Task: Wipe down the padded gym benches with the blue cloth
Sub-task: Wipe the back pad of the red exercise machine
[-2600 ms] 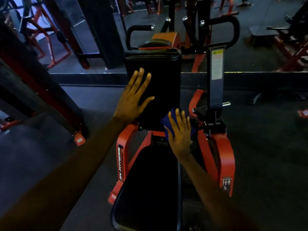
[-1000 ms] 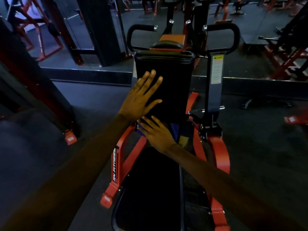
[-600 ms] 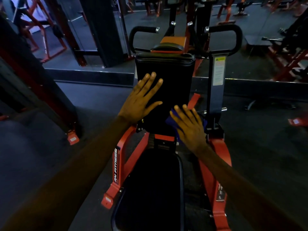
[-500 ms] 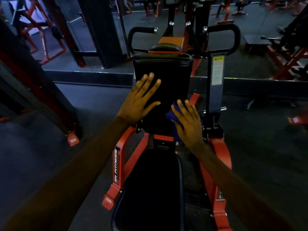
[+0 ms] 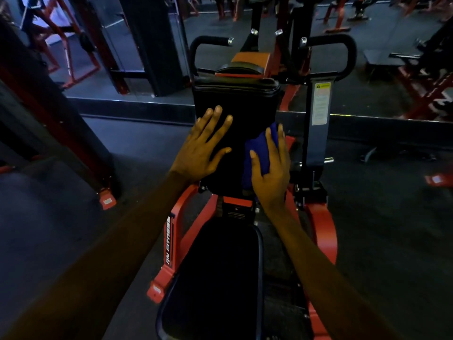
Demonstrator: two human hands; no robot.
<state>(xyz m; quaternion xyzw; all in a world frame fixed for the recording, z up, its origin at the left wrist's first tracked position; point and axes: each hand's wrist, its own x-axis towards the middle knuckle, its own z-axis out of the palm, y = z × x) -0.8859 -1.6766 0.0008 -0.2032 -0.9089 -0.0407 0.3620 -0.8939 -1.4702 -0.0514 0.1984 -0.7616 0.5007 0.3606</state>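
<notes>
Blue cloth [image 5: 260,152] lies lengthwise up the back pad [image 5: 235,101] under flat right hand [image 5: 272,179]; left hand [image 5: 198,153] flat.

I'm looking at the bench [image 5: 235,106]: black upright pad, seat pad [image 5: 215,278] below. My left hand [image 5: 198,153] lies flat on the upright pad, and my right hand [image 5: 272,177] presses the blue cloth [image 5: 257,153] at its right edge.

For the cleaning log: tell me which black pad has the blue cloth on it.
The upright pad, not the seat pad below it. The right hand presses the blue cloth against its right edge; the left hand lies flat on it too.
</notes>
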